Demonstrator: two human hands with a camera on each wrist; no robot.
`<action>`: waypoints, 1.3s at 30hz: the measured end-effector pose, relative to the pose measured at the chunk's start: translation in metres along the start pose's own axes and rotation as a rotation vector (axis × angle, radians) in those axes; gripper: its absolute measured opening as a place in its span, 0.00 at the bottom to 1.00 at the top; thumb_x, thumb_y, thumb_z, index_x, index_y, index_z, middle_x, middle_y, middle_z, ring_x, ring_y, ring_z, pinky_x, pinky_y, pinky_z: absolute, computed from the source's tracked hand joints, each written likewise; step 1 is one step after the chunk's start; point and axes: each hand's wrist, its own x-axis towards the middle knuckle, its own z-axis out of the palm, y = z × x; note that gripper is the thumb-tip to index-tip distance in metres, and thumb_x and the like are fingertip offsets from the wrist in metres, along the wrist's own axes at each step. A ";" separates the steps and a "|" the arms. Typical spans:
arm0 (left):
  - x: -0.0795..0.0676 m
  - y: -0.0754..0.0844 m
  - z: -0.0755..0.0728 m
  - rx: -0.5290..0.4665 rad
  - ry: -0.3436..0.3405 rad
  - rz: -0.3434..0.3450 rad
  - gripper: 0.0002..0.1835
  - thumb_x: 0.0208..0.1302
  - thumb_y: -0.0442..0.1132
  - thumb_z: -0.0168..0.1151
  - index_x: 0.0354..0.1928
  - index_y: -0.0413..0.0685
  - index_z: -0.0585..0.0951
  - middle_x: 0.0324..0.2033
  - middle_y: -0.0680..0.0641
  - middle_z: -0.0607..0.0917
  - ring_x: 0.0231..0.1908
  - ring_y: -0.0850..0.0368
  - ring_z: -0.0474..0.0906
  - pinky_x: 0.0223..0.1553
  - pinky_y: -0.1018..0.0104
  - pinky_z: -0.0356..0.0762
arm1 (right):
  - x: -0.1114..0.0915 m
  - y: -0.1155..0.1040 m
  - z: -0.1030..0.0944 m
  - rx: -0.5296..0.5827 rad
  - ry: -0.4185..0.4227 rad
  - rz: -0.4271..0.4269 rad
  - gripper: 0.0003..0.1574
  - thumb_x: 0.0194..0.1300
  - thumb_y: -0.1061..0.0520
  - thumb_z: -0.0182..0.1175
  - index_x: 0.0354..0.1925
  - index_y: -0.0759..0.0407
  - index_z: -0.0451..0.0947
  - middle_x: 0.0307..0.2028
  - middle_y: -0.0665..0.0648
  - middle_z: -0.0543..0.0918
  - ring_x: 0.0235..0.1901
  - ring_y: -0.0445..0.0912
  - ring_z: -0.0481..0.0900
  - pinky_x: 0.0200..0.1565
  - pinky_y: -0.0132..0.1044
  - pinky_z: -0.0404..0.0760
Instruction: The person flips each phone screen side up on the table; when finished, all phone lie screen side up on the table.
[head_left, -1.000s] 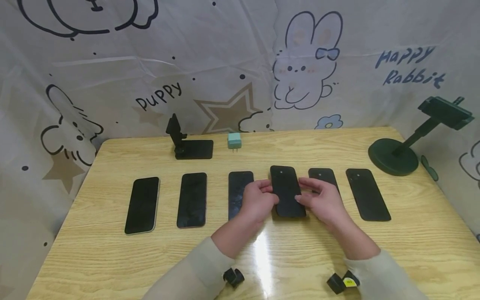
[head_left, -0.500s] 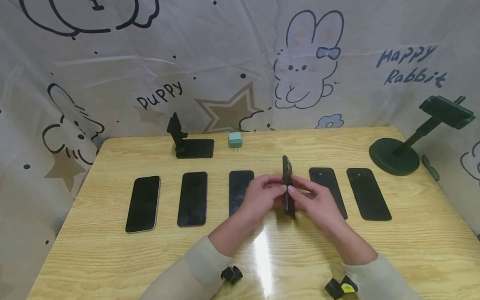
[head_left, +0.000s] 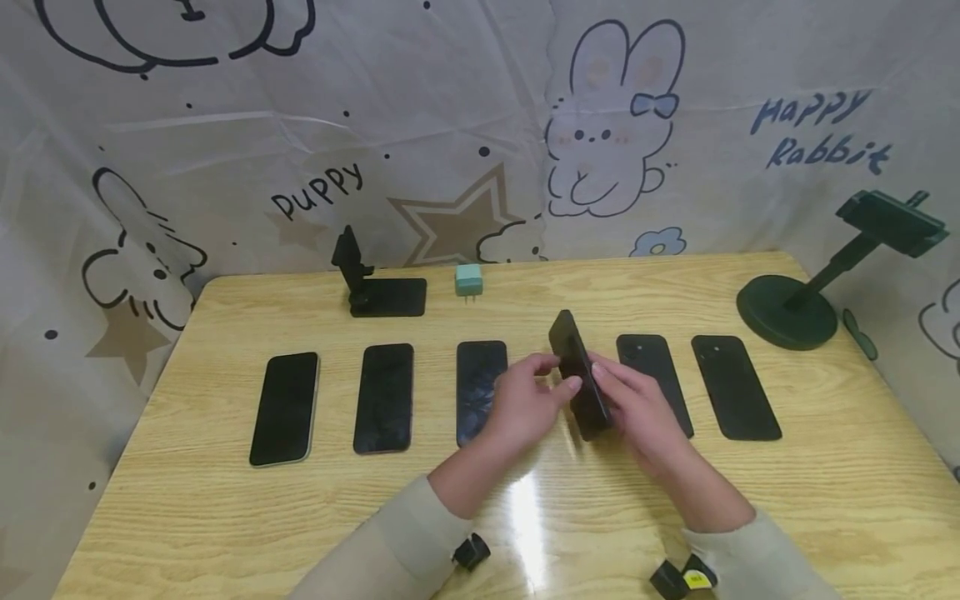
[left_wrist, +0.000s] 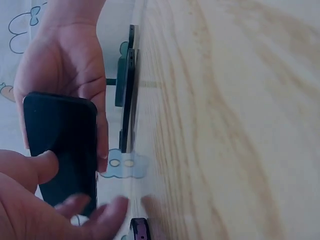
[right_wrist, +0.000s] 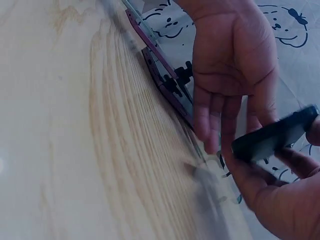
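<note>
A black smartphone (head_left: 588, 412) stands tilted on its edge above the table, its dark face turned to the left. My right hand (head_left: 647, 404) grips it along the right side, thumb at the upper edge and fingers behind. My left hand (head_left: 521, 408) is at the other side, its thumb touching the phone's face and its fingers loosely extended. In the left wrist view, the left thumb (left_wrist: 47, 167) lies against the dark face of the phone (left_wrist: 62, 130), and the other left fingers are blurred near its lower end. The right wrist view shows the phone (right_wrist: 272, 137) nearly edge-on.
Three phones lie left of the hands: one (head_left: 285, 408), another (head_left: 384, 400) and a third (head_left: 474, 392). Two more lie back up at right: one (head_left: 660, 375), another (head_left: 737, 387). Behind stand a black holder (head_left: 390, 298), a teal charger plug (head_left: 468, 281) and a green stand (head_left: 787, 312).
The phone has turned from lying back up, through standing edge-on, to tilting with its other face leftward. The left fingers have loosened from it, while the right hand keeps its grip.
</note>
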 end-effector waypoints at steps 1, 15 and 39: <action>0.000 0.000 0.000 0.033 0.018 0.006 0.26 0.65 0.48 0.70 0.59 0.41 0.81 0.54 0.42 0.82 0.47 0.49 0.80 0.45 0.57 0.80 | -0.001 0.001 0.000 0.009 -0.007 -0.002 0.35 0.79 0.47 0.49 0.71 0.71 0.62 0.70 0.66 0.65 0.61 0.45 0.73 0.54 0.37 0.77; 0.000 0.004 0.001 -0.020 0.142 -0.010 0.32 0.54 0.38 0.78 0.61 0.39 0.79 0.43 0.47 0.84 0.34 0.60 0.83 0.32 0.66 0.82 | -0.006 0.004 -0.001 0.058 0.089 -0.052 0.31 0.78 0.53 0.52 0.67 0.76 0.66 0.52 0.58 0.83 0.48 0.46 0.84 0.46 0.44 0.83; 0.005 -0.002 0.002 -0.330 0.068 -0.161 0.30 0.52 0.17 0.62 0.60 0.38 0.80 0.44 0.47 0.79 0.30 0.58 0.75 0.32 0.68 0.78 | 0.005 0.007 -0.016 -0.233 0.221 0.077 0.25 0.73 0.64 0.58 0.66 0.66 0.72 0.54 0.65 0.72 0.40 0.45 0.77 0.31 0.34 0.82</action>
